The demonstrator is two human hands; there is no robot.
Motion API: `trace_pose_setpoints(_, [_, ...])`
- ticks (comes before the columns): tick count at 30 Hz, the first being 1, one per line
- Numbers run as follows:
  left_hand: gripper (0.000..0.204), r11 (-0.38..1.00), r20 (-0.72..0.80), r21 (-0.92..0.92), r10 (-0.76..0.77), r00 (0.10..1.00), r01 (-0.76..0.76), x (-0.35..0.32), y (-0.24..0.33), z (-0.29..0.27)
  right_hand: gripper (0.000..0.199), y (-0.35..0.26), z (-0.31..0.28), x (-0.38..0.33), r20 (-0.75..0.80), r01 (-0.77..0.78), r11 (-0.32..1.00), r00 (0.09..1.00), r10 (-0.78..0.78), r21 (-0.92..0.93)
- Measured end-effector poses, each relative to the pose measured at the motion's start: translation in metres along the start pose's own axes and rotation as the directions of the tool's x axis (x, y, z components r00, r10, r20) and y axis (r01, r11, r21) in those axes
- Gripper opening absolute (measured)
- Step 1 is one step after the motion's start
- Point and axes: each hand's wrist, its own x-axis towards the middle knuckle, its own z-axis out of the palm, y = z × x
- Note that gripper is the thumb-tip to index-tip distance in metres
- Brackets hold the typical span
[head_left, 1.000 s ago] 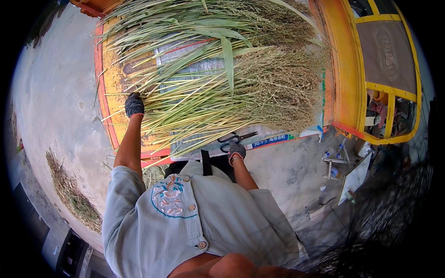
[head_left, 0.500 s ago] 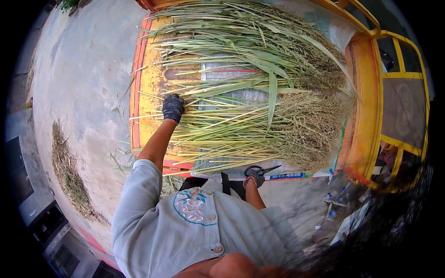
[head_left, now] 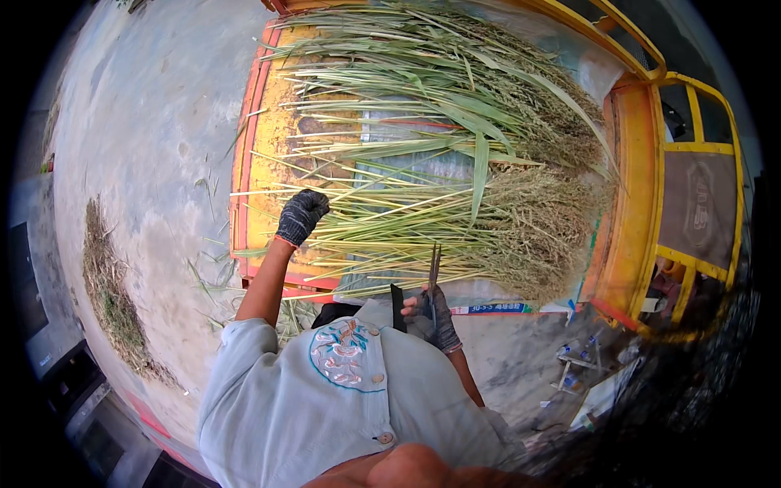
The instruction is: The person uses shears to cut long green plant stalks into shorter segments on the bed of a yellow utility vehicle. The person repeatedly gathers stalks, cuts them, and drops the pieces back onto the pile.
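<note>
Broomcorn-like stalks (head_left: pixel 407 220) lie spread over a yellow metal bed (head_left: pixel 272 134) with a red edge, their cut ends by the left hand and their brown seed heads (head_left: pixel 541 236) off to the right, beyond the right hand. Most plainly changed over the last half second are the scissors (head_left: pixel 434 268): they lay sideways along the near edge, pointing right, and now stand up from the right hand (head_left: pixel 435 325) with the blades aimed away from the body, toward the nearest stalks. That turn seems to bring the tool into readiness over the stems. The left hand (head_left: pixel 303 215), in a dark knitted glove, has drawn somewhat nearer the body along the row of cut ends; its fingers look curled in, but whether they have closed on any stalk cannot be told. The right hand, in a similar glove with bare fingertips showing, is wrapped around the handle end of the scissors; how far apart the blades are is unclear, since they are seen nearly edge-on. Pale plastic sheeting (head_left: pixel 443 172) shows between the stalks, ahead of the right hand.
</note>
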Motion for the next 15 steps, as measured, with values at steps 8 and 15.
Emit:
trace_pose_setpoints(8, [0.013,0.780,0.135,-0.446,-0.426,0.894,0.439,-0.060,0.032,0.051,0.030,0.074,0.034,0.137,0.530,0.543,0.444,0.832,-0.166,-0.713])
trace_pose_setpoints(15, [0.011,0.861,0.065,-0.384,-0.335,0.940,0.334,-0.082,0.015,0.076,0.017,0.058,0.062,0.138,0.389,0.399,0.443,0.913,-0.118,-0.803])
